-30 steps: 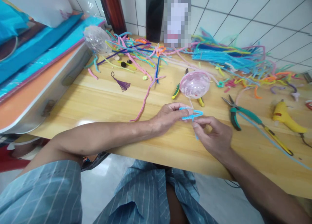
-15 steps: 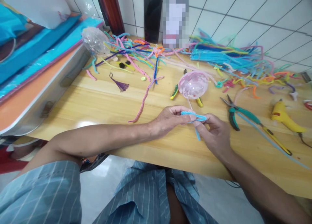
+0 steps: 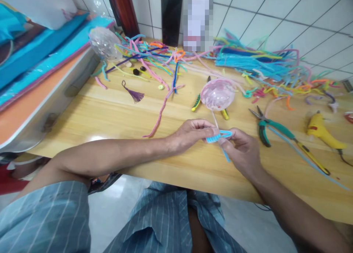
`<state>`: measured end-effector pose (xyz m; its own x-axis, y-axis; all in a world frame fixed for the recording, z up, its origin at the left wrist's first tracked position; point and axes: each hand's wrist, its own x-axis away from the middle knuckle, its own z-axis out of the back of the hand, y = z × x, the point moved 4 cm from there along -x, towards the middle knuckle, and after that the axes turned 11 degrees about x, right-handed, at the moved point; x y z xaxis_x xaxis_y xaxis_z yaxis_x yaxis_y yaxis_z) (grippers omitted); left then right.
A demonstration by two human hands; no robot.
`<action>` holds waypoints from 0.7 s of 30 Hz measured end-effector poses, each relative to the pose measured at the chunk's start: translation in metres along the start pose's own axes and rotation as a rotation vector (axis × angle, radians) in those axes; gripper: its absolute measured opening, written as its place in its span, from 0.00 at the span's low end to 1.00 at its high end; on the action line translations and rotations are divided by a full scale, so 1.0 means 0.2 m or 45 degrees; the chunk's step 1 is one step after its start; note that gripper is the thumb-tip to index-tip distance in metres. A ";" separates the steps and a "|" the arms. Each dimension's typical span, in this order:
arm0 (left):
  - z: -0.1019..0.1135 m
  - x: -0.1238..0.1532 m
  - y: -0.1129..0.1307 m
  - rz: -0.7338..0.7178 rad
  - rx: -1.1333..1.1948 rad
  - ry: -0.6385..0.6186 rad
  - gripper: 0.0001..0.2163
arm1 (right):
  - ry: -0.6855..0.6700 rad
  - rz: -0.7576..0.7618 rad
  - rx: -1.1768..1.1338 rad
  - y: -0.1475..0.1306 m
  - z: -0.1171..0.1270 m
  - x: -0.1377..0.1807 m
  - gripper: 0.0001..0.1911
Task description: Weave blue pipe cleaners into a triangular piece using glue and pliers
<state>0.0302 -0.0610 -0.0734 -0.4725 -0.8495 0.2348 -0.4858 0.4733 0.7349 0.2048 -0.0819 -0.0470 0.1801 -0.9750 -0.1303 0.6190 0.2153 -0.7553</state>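
Between my two hands is a light blue pipe cleaner [image 3: 225,133], bent into a narrow loop with tight coils at its left part and a loose end hanging below. My left hand [image 3: 194,134] pinches the coiled part between thumb and fingers. On the other side, my right hand [image 3: 242,146] is closed on the loop's right end and the strand by it. Just beyond my fingers a clear pinkish plastic dome [image 3: 217,95] rests on yellow-green handled pliers [image 3: 196,103]. A pale thin stem runs from the dome down to my left fingers.
Green-handled long-nose pliers [image 3: 278,129] and a yellow glue gun [image 3: 324,132] lie to the right. Loose pipe cleaners [image 3: 253,64] heap along the tiled wall. A purple tassel [image 3: 134,93] and a pink pipe cleaner [image 3: 162,111] lie left; a box [image 3: 55,98] stands at the left edge.
The coiled part of the blue pipe cleaner has turned, so its side-by-side coils now face me. Its loose end has swung slightly right. Both hands stay nearly in place.
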 end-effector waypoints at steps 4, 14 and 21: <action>-0.01 -0.01 0.00 -0.012 0.152 -0.027 0.20 | -0.034 -0.067 -0.106 0.03 0.00 -0.01 0.10; 0.01 0.00 0.00 0.002 -0.036 0.016 0.15 | -0.037 0.058 -0.050 0.04 0.00 -0.02 0.07; 0.00 0.00 -0.01 0.054 0.115 0.050 0.11 | 0.388 0.640 0.407 -0.02 0.06 -0.02 0.16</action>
<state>0.0311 -0.0610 -0.0756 -0.4655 -0.8360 0.2906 -0.5312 0.5265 0.6638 0.2117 -0.0773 -0.0360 0.3105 -0.7138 -0.6277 0.7209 0.6073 -0.3340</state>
